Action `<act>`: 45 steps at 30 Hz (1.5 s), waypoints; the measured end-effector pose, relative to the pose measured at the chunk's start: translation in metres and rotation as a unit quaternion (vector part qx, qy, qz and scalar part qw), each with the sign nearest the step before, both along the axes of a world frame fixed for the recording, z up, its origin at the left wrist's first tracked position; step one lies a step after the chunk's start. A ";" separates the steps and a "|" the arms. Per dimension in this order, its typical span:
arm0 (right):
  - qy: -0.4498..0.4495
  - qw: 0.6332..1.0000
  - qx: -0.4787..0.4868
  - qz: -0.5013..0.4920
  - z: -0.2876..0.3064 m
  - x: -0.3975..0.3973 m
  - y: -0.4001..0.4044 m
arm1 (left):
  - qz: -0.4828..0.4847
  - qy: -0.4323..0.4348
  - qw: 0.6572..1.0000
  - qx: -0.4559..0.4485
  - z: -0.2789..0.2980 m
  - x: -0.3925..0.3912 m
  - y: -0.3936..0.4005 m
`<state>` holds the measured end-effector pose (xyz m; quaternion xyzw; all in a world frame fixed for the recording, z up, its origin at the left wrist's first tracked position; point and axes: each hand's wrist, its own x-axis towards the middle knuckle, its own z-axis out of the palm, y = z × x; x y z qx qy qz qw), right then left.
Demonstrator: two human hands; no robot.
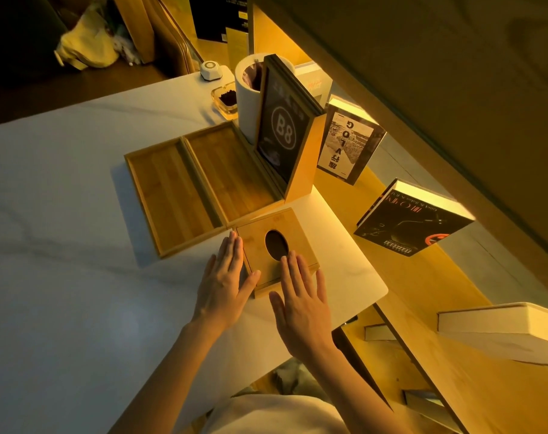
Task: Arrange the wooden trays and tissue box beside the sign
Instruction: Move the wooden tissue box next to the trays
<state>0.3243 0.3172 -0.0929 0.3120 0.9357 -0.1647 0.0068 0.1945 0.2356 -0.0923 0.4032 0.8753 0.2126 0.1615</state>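
Note:
Two shallow wooden trays lie side by side on the white table: the left tray [169, 195] and the right tray [235, 173], whose far edge touches the black "B8" sign [282, 126] in its wooden stand. A wooden tissue box [275, 242] with an oval hole sits just in front of the trays, near the table's right edge. My left hand [225, 280] lies flat against the box's left side, fingers straight. My right hand [300, 296] rests flat on the box's near edge, fingertips close to the hole. Neither hand grips anything.
Behind the sign stand a white cylinder bin [250, 92], a glass ashtray [224, 100] and a small white device [210, 70]. Books [347, 142] [413, 220] lean on the lit wooden shelf at the right. The table's rounded right corner [382, 289] is close to the box.

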 end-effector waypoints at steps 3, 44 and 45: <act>0.006 1.000 0.008 0.003 0.002 -0.001 0.003 | -0.004 0.004 1.000 -0.001 -0.001 -0.003 0.004; 0.033 0.999 -0.025 0.017 -0.001 -0.009 0.105 | 0.033 0.015 0.999 -0.014 -0.003 -0.001 0.100; 0.035 0.999 -0.028 0.017 -0.002 -0.009 0.105 | 0.033 0.017 0.999 -0.015 -0.003 -0.001 0.100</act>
